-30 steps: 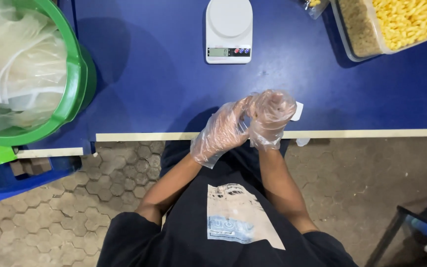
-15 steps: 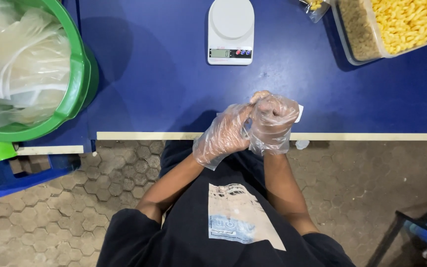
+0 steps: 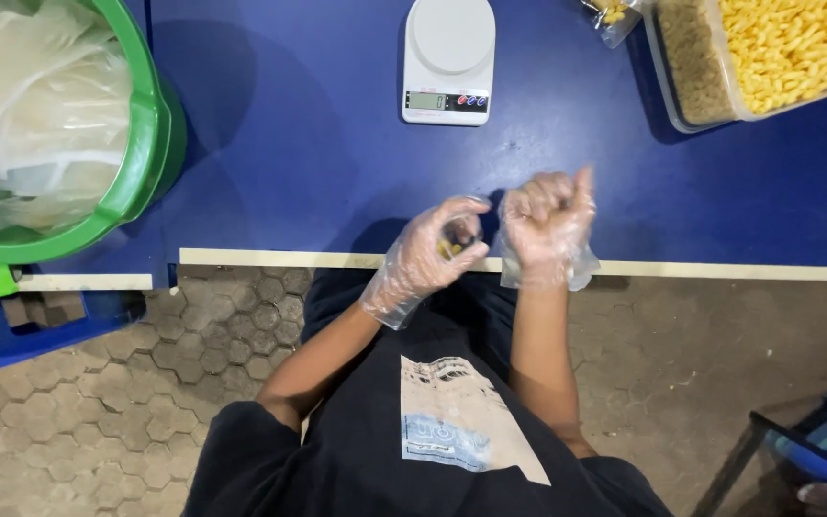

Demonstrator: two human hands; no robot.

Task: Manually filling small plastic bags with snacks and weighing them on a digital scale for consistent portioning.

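Both my hands wear loose clear plastic gloves and hover over the near edge of the blue table (image 3: pixel 289 163). My left hand (image 3: pixel 428 251) is curled around a small clear packet (image 3: pixel 454 245) with yellow pieces inside. My right hand (image 3: pixel 547 218) is a short gap to its right, closed into a fist with one finger sticking up. Nothing shows in that fist, and its glove cuff hangs over the table edge.
A white digital kitchen scale (image 3: pixel 447 59) stands at the far middle of the table. A clear tub of yellow snack pieces (image 3: pixel 777 48) sits at the far right with a small filled bag (image 3: pixel 611 13) beside it. A green bucket (image 3: pixel 150 153) full of clear plastic bags is at the left.
My hands were pressed together over the table edge; they have now pulled apart, the right one moving right. The small packet stays in my left hand.
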